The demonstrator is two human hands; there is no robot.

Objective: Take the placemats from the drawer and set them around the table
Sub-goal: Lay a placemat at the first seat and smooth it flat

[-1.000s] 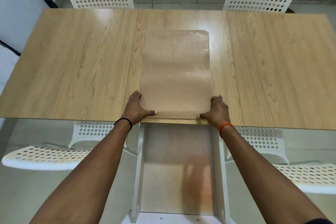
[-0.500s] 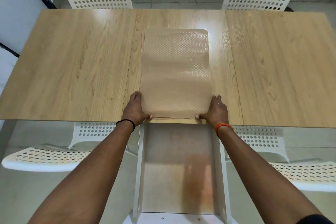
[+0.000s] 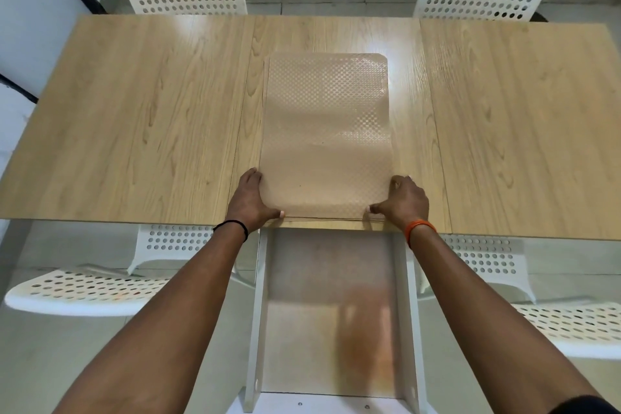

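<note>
Tan, dimpled plastic placemats (image 3: pixel 324 134) lie in a stack on the middle leaf of the wooden table (image 3: pixel 134 118), long axis running straight away from the person toward the far edge, the near short edge almost flush with the table's near rim. A thin line of lower edges shows beneath the top mat at that near edge, so this reads as more than one sheet, though how many cannot be told. The left hand (image 3: pixel 250 200) cups the near left corner, thumb lying on top along the near edge and fingers running up the left side; the right hand (image 3: pixel 405 200) mirrors it at the near right corner, thumb pinching inward. Both hands are closed on the stack's corners, not spread wide. Below the rim the white drawer (image 3: pixel 332 309) stands pulled out, with nothing visible in it. Four white perforated chairs sit around the table, two far and two near. Both hands are equally near the stack, since it lies dead centre between them. Dealing mats out likely turns on that layered near edge: the thumbs already sit where a top sheet could be peeled away
</note>
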